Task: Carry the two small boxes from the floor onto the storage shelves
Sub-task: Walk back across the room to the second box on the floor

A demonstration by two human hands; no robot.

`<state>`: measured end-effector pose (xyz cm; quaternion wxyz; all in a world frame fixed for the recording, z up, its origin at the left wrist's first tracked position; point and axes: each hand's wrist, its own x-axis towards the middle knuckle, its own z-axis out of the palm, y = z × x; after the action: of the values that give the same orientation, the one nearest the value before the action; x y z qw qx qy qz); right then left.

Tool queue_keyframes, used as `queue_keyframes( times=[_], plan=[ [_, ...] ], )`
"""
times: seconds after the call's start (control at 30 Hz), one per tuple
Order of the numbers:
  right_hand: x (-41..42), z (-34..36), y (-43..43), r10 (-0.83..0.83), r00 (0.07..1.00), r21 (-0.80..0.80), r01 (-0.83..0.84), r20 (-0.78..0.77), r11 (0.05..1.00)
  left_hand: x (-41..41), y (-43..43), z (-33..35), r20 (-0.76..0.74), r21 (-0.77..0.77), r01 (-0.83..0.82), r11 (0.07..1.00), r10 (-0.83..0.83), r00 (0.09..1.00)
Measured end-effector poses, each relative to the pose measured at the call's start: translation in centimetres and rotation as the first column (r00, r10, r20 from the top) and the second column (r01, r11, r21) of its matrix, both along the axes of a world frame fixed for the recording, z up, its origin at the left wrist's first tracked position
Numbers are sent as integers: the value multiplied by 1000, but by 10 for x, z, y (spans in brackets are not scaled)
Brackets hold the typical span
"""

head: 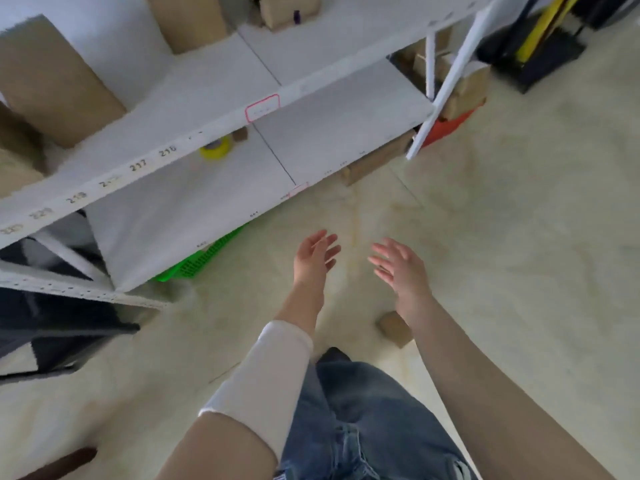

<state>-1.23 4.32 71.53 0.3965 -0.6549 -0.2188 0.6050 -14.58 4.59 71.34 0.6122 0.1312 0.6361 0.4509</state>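
Observation:
A small brown cardboard box (393, 328) lies on the pale floor just in front of my leg, partly hidden behind my right forearm. My left hand (313, 258) and my right hand (400, 268) hang side by side above the floor, both empty with fingers spread. The white storage shelves (221, 98) stand to the upper left, tilted in view, with numbered labels along the front edge. A second small brown box (240, 133) sits on the lower shelf next to a yellow tape roll (215, 147).
Larger cardboard boxes (52, 81) stand on the upper shelf. A green plastic crate (197, 261) sits under the lowest shelf, and a flat brown box (374, 161) lies at its right end. A black stand with yellow poles (533, 46) is at the far right.

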Motion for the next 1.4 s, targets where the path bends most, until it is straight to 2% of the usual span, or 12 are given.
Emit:
queue_keyframes(
  times=[0.17, 0.33, 0.57, 0.77, 1.0, 1.17, 1.3, 1.4],
  plan=[
    [33, 0, 2, -333, 943, -23, 333, -5, 943, 42, 44, -4, 5, 10, 291, 957, -292, 957],
    [46, 5, -11, -593, 804, -12, 594, 35, 804, 68, 65, -3, 24, 44, 570, 820, -571, 820],
    [62, 8, -42, -767, 641, 3, 767, 14, 641, 94, 66, -4, 21, 40, 757, 652, -758, 652],
    [91, 5, -78, -810, 587, 8, 810, -10, 587, 129, 45, -3, 1, 38, 802, 596, -803, 597],
    [126, -40, -121, -791, 611, -46, 790, -5, 611, 154, 1, -48, -34, -13, 813, 583, -813, 582],
    [127, -73, -165, -819, 573, -183, 805, -8, 565, 153, -33, -76, -38, -127, 840, 528, -848, 528],
    [132, -122, -177, -787, 616, -253, 766, 29, 591, 169, -36, -124, -53, -166, 885, 434, -901, 432],
    [148, -217, -172, -755, 653, -266, 740, 62, 618, 190, -22, -227, -88, -172, 932, 319, -947, 308]
  ],
)
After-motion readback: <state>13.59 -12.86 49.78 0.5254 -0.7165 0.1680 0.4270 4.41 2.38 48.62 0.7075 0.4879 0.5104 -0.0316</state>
